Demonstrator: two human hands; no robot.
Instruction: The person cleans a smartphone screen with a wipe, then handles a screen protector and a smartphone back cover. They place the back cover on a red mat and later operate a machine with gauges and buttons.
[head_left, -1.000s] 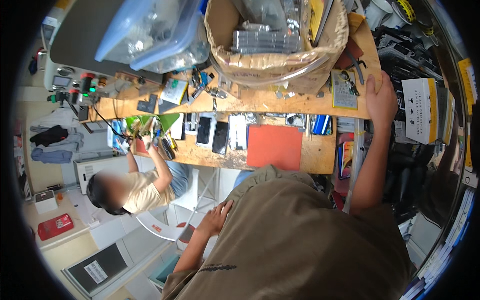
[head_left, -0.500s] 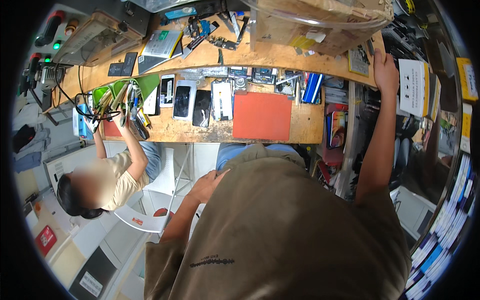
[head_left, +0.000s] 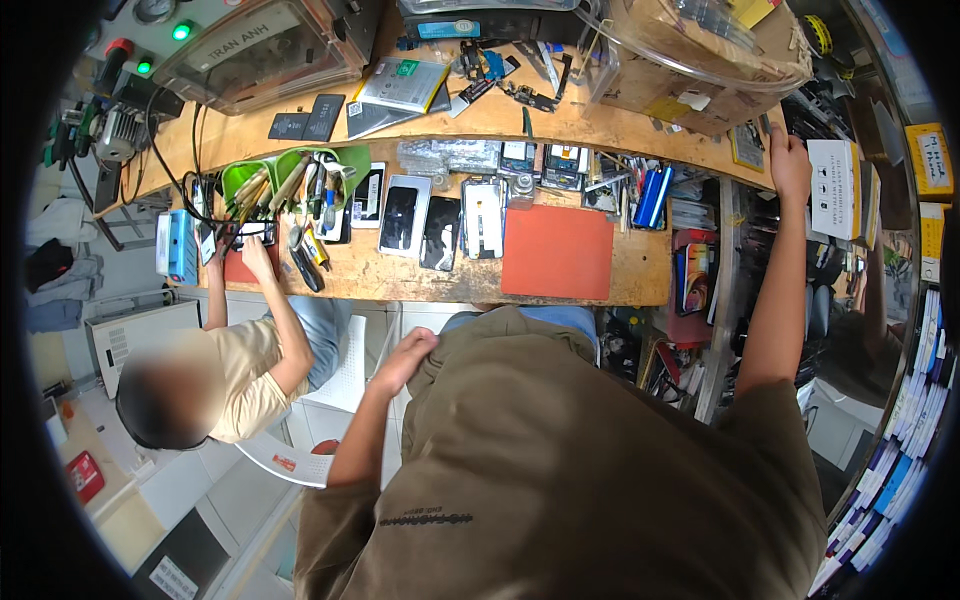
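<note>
As the head view shows, your right hand [head_left: 790, 172] touches the upper wooden shelf [head_left: 708, 154] beyond and right of the orange-red mat [head_left: 557, 252], a flat battery [head_left: 747, 148] just left of its fingers, long axis pointing away from you; your left hand [head_left: 405, 360], by your T-shirt [head_left: 580, 460], is left of the mat. I cannot tell whether either hand's fingers clamp.

Upr wood shelf [head_left: 695, 153], lt brn, cluttered top, olive-brn tee [head_left: 600, 450], worn, creased nr waist

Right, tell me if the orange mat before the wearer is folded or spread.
Spread: the orange mat lies flat on the lower bench board, its four corners showing and no fold visible.
</note>
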